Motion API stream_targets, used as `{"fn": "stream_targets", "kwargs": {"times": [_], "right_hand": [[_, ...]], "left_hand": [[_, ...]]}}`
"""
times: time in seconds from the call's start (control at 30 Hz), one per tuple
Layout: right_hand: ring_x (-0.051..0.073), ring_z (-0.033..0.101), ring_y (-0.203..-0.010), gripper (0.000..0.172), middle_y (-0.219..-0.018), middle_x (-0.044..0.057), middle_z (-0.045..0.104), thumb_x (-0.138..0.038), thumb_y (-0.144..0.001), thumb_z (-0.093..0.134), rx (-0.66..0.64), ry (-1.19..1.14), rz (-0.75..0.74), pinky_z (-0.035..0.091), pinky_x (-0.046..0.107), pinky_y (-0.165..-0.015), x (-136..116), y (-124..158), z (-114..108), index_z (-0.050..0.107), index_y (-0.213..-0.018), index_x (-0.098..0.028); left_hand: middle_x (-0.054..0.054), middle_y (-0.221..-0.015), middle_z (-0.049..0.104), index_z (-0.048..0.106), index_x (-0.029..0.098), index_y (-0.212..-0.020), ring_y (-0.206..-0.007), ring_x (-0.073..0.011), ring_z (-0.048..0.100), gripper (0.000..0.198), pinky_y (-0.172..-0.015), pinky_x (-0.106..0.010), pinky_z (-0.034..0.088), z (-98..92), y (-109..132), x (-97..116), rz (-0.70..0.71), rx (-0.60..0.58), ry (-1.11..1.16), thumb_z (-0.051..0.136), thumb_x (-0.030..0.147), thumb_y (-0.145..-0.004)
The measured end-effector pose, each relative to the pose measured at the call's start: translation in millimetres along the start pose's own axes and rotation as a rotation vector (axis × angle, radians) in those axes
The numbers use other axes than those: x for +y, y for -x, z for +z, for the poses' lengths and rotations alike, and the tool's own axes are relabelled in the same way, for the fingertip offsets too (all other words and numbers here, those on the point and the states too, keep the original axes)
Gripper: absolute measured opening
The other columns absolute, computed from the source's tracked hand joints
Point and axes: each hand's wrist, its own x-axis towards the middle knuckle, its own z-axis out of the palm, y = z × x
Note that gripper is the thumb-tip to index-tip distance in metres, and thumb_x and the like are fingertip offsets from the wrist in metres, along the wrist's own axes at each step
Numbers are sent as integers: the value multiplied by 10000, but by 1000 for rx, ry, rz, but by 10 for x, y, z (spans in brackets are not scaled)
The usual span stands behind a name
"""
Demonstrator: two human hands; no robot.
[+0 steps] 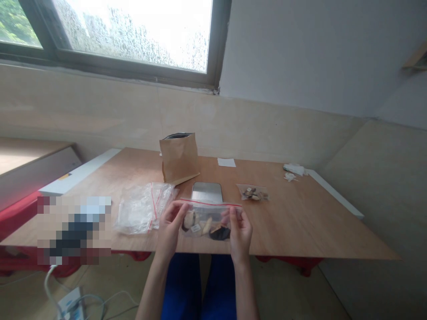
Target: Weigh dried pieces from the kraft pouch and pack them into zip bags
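Head view: the left hand [171, 226] and the right hand [240, 234] are both pinching a clear zip bag [208, 226] of dried pieces [207, 226]. The left grip is closed on its left end, the right grip on its right end, with neither hand nearer. The bag's long axis is running sideways across the person's front, red seal line on the far side, just above the near edge of the wooden tabletop [293, 222]. A flat metal slab [207, 192] is lying just behind the bag, a crumpled clear bag [142, 210] to its left, a smaller bag [252, 192] to its right. A kraft paper bag [179, 158] is standing upright farther back.
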Motion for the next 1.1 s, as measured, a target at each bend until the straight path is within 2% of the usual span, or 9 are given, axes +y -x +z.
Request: {"fn": "stream_targets", "kwargs": {"times": [0.3, 0.5, 0.63, 0.73, 0.97, 1.1], "right_hand": [[87, 531, -540, 260, -669, -3, 609, -414, -807, 572, 11, 6, -46, 459, 197, -541, 16, 4, -5, 572, -742, -162], [94, 524, -532, 272, -652, -1, 603, -427, -798, 575, 29, 23, -42, 455, 202, -528, 19, 16, 23, 576, -745, -160], [98, 522, -557, 290, -660, 2, 594, -439, -804, 559, 66, 24, -56, 444, 201, -542, 53, 11, 30, 565, -718, -162], [97, 517, -568, 302, -670, 2, 592, -449, -803, 556, 72, 1, -37, 442, 198, -548, 94, -3, 25, 567, -708, -162], [129, 581, -626, 329, -734, 33, 651, -470, -712, 644, 33, -29, 63, 476, 233, -589, 176, -20, 28, 620, -792, -152], [144, 594, -634, 323, -692, 28, 649, -459, -694, 661, 37, -8, 65, 477, 241, -590, 169, -10, 33, 637, -770, -146]], "left_hand": [[21, -660, 565, 580, 170, -731, -616, -94, 505, 227, -555, -188, 391, -24, 3, -12, 61, 38, -11, 632, 390, -733], [22, -661, 576, 574, 171, -750, -604, -89, 509, 226, -540, -182, 387, -38, 0, -27, 43, 67, -8, 631, 389, -732], [43, -610, 507, 554, 171, -728, -554, -73, 455, 239, -511, -176, 364, -29, 2, -37, 0, -34, 21, 594, 404, -762], [25, -653, 536, 574, 165, -738, -611, -86, 485, 244, -565, -186, 396, -12, 6, -52, -26, -128, -2, 588, 407, -769], [15, -676, 600, 595, 170, -735, -628, -99, 530, 230, -576, -193, 420, 16, 11, -137, -45, -72, 56, 644, 394, -722], [20, -631, 597, 597, 167, -694, -589, -94, 524, 233, -542, -189, 408, -4, 21, -135, -49, -61, 42, 653, 392, -713]]}}
